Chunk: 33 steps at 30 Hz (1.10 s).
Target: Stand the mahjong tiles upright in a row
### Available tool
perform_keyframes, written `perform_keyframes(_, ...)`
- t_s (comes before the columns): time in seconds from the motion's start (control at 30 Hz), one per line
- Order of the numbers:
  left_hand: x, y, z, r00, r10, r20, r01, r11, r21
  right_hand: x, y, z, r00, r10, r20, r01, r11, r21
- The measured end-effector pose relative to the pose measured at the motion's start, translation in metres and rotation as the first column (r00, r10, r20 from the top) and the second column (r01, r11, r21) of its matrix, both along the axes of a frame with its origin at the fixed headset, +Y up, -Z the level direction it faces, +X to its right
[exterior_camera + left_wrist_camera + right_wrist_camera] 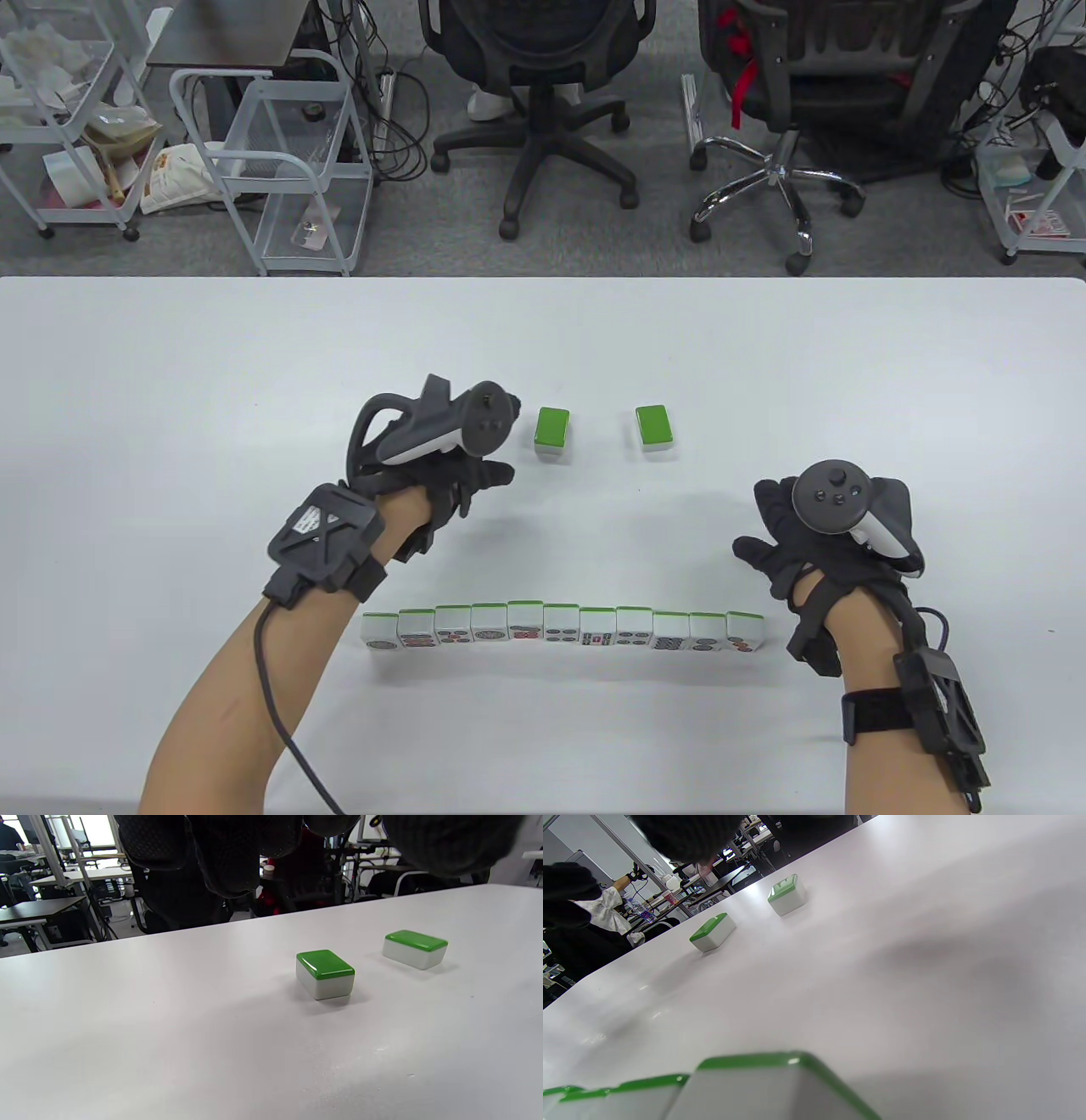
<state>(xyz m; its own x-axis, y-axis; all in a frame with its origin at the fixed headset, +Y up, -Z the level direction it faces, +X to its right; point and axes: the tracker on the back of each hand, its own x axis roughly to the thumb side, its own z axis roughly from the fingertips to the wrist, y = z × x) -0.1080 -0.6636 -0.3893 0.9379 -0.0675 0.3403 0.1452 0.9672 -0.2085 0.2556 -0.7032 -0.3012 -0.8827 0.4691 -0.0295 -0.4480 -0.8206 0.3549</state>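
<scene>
Standing row: eleven mahjong tiles [563,629] upright side by side near the table's front edge, faces toward the person, green tops showing; the line bows slightly, its middle a touch farther out than its ends.
Loose tiles: two lie flat, green backs up, farther out on the white table [170,382]. The left flat tile [552,427] and the right flat tile [656,425] sit well apart from each other.
Left hand: the left hand [424,475] hovers beyond the row's left end, fingertips pointing at the left flat tile, just short of it. Holding nothing; in the left wrist view the fingers [229,861] hang above the table, apart from the tile [325,972] below.
Right hand: the right hand [814,543] sits off the row's right end, near the last tile but not touching. Fingers look loosely spread and empty, though the tracker covers much of them, so I can't swear to it.
Right wrist view: the row's end tile [772,1086] looms close at the bottom, both flat tiles beyond it.
</scene>
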Motion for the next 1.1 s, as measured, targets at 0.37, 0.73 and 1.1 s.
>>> perform_keyframes(0.37, 0.058, -0.062, -0.059, 0.986, -0.152, -0.065, 0.149, 0.988, -0.049, -0.002, 0.002, 0.001, 1.000, 0.008, -0.014, -0.008, 1.000, 0.009)
perform_keyframes(0.73, 0.073, -0.090, -0.072, 0.977, -0.202, -0.061, 0.203, 0.979, 0.013, 0.002, 0.003, 0.000, 1.000, 0.012, -0.012, -0.012, 1.000, 0.001)
perform_keyframes(1.1, 0.021, -0.057, -0.036, 0.998, -0.061, 0.014, 0.063, 0.983, -0.171, 0.001, 0.004, 0.000, 1.000, 0.004, -0.021, -0.003, 1.000, 0.014)
